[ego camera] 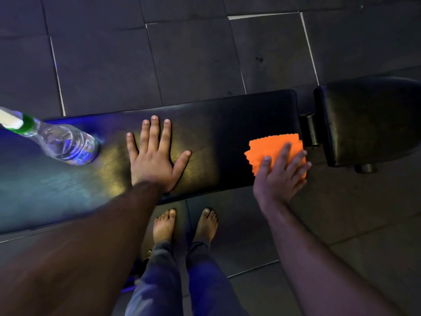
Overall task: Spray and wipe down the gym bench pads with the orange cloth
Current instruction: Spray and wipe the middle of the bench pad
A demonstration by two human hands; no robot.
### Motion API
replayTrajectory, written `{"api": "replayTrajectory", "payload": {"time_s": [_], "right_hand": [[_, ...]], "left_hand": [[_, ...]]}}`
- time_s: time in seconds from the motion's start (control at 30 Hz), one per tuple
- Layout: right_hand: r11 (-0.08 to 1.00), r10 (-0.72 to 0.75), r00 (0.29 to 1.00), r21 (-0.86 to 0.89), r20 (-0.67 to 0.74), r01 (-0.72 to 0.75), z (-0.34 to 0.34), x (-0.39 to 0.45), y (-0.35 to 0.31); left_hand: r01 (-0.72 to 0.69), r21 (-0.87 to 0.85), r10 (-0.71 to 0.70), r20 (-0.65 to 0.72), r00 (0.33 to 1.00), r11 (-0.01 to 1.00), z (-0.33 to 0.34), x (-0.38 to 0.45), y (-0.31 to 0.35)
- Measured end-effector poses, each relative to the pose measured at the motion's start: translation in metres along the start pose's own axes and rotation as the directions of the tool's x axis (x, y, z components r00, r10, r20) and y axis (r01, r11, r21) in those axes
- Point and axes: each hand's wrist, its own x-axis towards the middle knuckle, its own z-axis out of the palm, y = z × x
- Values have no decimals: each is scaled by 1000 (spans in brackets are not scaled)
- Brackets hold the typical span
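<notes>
A long black bench pad (pixel 216 133) runs across the view, with a shorter black seat pad (pixel 369 119) to its right past a metal hinge (pixel 308 131). My left hand (pixel 155 156) lies flat on the middle of the long pad, fingers spread, holding nothing. My right hand (pixel 280 176) presses the orange cloth (pixel 271 148) flat against the right end of the long pad, fingers over its near edge. A clear spray bottle (pixel 66 144) with a green collar and white nozzle stands on the pad at the left.
Dark rubber floor tiles (pixel 193 58) surround the bench. My bare feet (pixel 184 226) stand close to the bench's near edge. A metal bench foot (pixel 365 168) shows under the seat pad. Blue light glows on the left part of the pad.
</notes>
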Motion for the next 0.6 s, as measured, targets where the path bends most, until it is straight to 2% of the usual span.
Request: {"api": "replayTrajectory", "payload": {"time_s": [0.1,0.17,0.3,0.43,0.5,0.6], "right_hand": [[990,137,991,-20,2,-137,-12,58,-27],[992,121,993,-30,17,-120,-20,94,-57],[994,-72,996,-84,44,76,-18,114,-108],[943,-298,954,-140,39,301,-17,69,-74],[953,-269,963,-133,29,271,-22,57,-41],[989,-95,993,-108,73,103,-26,72,-33]], "left_hand": [[-1,-4,1,-6,1000,1000,1,-1,1],[-1,-6,0,-5,1000,1000,0,-1,1],[3,-3,-3,10,1000,1000,-4,0,2],[-1,-3,1,28,1000,1000,-7,1,2],[1,-4,-1,27,1000,1000,-6,0,1],[6,0,-6,0,1000,1000,-3,-1,1]]}}
